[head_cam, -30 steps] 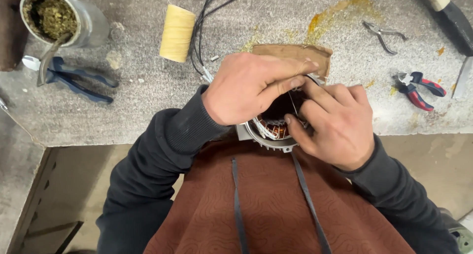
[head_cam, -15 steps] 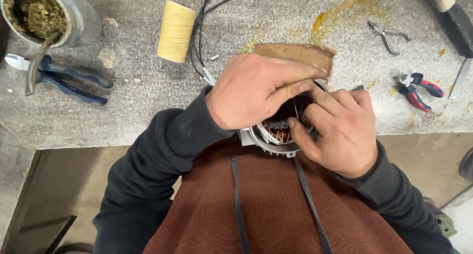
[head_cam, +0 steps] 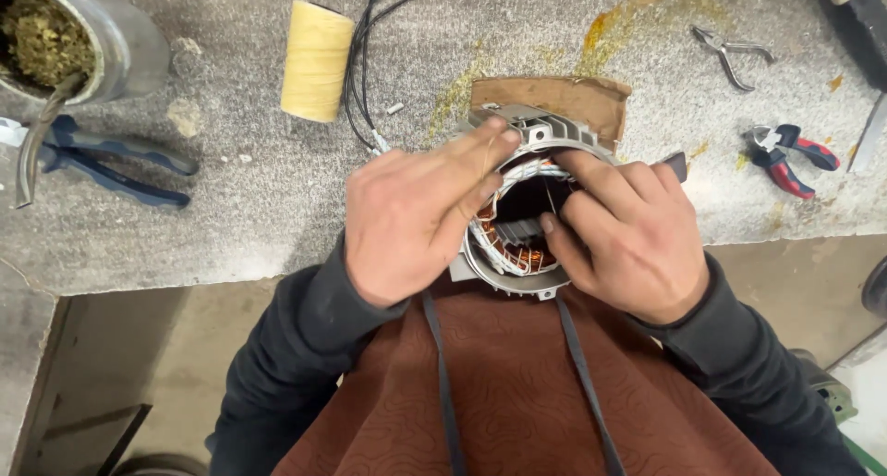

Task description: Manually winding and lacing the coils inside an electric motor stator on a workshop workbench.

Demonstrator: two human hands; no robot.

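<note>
A round metal motor stator (head_cam: 519, 254) with copper and white-wrapped windings rests at the bench's near edge against my brown apron. My left hand (head_cam: 411, 219) grips its left rim, with fingers stretched over the top and a thin thread under them. My right hand (head_cam: 628, 238) holds the right rim, thumb and forefinger pinching something thin inside the bore. A brown cardboard piece (head_cam: 573, 99) lies under the stator's far side.
On the grey bench (head_cam: 240, 217) lie a yellow thread spool (head_cam: 316, 60), black cables (head_cam: 370, 42), blue-handled pliers (head_cam: 111, 157), a metal can of greenish stuff (head_cam: 65, 37), small steel pliers (head_cam: 730, 55) and red-handled cutters (head_cam: 795, 157).
My left hand has slid off the top of the stator to its left rim, uncovering the bore and windings. The right hand shifted a little to the right.
</note>
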